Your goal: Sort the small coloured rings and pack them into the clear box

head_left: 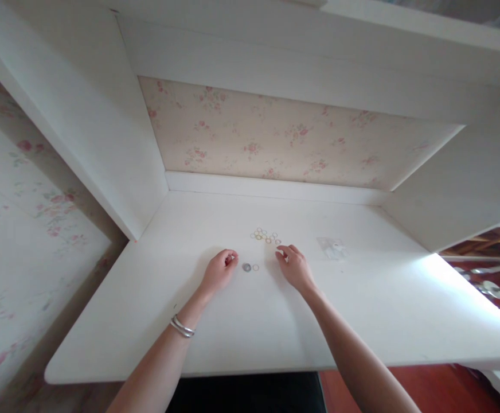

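From the head camera, your left hand (219, 269) rests on the white table (147, 321), fingers curled in around something small at the fingertips; what it is, you cannot tell. Your right hand (293, 266) lies just across from it, fingers loosely bent, gripping nothing that shows. Between them sit a grey ring (246, 267) and a thin ring (256, 267), side by side. A cluster of rings (266, 236) lies just beyond, and a clear bag (331, 248) to the right.
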`<state>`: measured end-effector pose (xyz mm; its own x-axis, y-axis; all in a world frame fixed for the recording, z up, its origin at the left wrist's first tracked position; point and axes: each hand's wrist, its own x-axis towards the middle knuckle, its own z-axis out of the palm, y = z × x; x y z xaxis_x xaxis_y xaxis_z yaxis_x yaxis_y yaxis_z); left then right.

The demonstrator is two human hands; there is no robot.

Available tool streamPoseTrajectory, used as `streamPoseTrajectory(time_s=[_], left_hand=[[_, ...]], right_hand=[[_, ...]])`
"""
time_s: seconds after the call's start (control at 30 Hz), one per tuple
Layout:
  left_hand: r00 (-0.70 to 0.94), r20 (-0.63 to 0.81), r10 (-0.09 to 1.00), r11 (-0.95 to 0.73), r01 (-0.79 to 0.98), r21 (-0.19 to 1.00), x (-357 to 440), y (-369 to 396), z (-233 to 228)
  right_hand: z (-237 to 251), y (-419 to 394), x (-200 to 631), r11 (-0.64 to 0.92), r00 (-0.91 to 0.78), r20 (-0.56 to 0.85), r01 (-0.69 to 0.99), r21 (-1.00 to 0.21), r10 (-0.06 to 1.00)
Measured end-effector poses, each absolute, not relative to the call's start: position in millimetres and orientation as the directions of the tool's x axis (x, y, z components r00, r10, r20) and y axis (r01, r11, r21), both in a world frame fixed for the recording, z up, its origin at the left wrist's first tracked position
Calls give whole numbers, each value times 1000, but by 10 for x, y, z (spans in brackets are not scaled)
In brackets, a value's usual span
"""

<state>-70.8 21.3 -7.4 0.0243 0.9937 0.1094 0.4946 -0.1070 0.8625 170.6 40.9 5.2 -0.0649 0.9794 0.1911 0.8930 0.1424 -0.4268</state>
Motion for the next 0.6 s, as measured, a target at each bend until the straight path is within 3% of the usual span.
streamPoseTrajectory(time_s=[0.2, 0.6], left_hand=[[14, 111, 994, -104, 478, 872, -712, 219, -101], [19, 115, 993, -111, 469, 877, -687, 215, -74]], right_hand=[[-57, 737, 1995, 92, -60, 114, 950, -297, 992], [-110, 691, 1990, 86, -9, 191, 913, -399, 981]])
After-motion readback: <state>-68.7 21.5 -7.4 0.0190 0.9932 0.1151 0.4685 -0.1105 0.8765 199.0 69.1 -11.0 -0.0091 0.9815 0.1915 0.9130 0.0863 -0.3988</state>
